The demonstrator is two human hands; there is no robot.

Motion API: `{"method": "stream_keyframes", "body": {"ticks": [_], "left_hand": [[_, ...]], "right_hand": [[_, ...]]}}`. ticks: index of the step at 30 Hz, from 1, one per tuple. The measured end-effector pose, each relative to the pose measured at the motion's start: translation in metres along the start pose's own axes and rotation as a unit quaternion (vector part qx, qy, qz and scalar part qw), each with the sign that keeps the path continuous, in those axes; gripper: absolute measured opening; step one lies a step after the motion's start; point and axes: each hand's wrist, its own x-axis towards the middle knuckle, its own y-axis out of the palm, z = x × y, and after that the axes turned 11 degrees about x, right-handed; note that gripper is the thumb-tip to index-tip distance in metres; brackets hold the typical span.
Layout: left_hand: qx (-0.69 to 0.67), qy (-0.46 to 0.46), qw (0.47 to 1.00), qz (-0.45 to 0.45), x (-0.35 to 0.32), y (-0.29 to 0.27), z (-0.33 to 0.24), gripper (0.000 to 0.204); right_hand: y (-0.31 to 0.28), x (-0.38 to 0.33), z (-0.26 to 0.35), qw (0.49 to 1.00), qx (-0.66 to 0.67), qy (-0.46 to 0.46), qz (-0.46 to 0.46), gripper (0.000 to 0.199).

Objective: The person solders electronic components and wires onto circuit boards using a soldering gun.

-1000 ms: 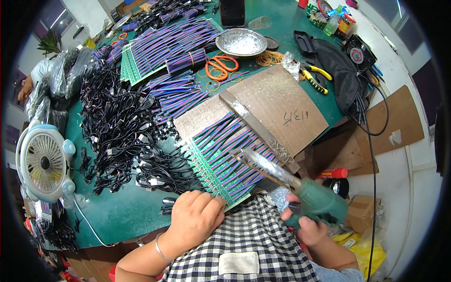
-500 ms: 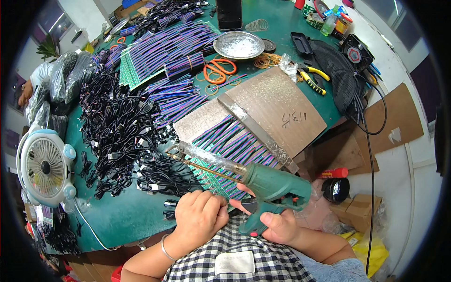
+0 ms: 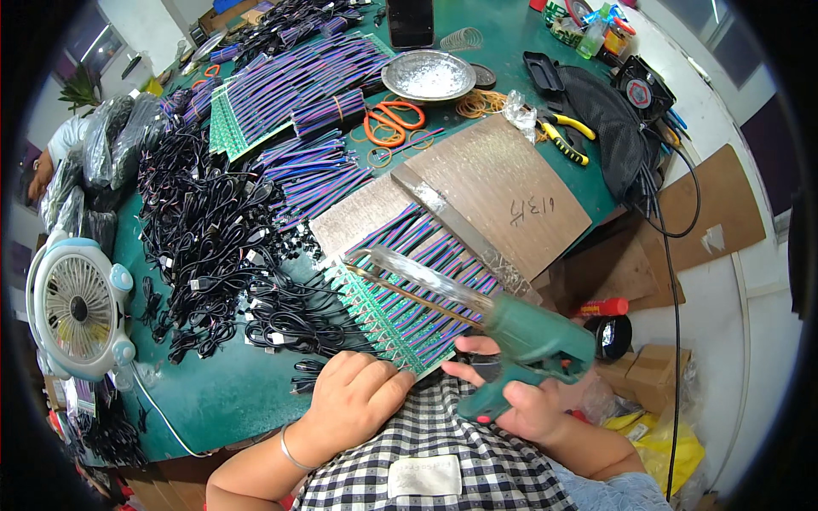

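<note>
My right hand (image 3: 532, 409) is wrapped round the handle of a green soldering gun (image 3: 541, 341). Its clear-sleeved barrel and thin copper-coloured feed tube slant up and left over a green circuit board panel (image 3: 371, 319). Striped multi-colour wires (image 3: 426, 285) lie in rows across that panel, their ends along its left edge. Closed by the panel's near corner is my left hand (image 3: 362, 392), fingers curled down; whatever is under them is hidden. A metal bar (image 3: 460, 230) lies across the wires and a wooden board (image 3: 503, 196).
Black cable bundles (image 3: 204, 247) heap to the left, beside a small fan (image 3: 81, 307). Farther back are more wired panels (image 3: 298, 85), orange scissors (image 3: 394, 123), a metal dish (image 3: 429, 77), a phone (image 3: 411, 21) and yellow-handled pliers (image 3: 567, 136). A black cable hangs at the right.
The soldering gun has moved right with my right hand, its tip drawing right, uncovering more of the panel's left edge. My left hand has shifted slightly, its fingers turned farther down.
</note>
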Motion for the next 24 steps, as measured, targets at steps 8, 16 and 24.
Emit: {"method": "stream_keyframes", "body": {"ticks": [8, 16, 24], "left_hand": [[0.029, 0.096, 0.995, 0.002, 0.008, -0.009, 0.007, 0.021], [0.068, 0.132, 0.988, 0.051, 0.008, -0.015, 0.007, 0.021], [0.083, 0.152, 0.982, 0.081, 0.012, -0.018, 0.007, 0.020]], "right_hand": [[-0.043, -0.069, 0.027, 0.985, -0.167, -0.034, -0.010, 0.050], [-0.070, -0.097, 0.031, 0.926, -0.365, -0.090, -0.020, 0.038], [-0.063, -0.086, 0.031, 0.844, -0.529, -0.075, 0.047, 0.025]]}}
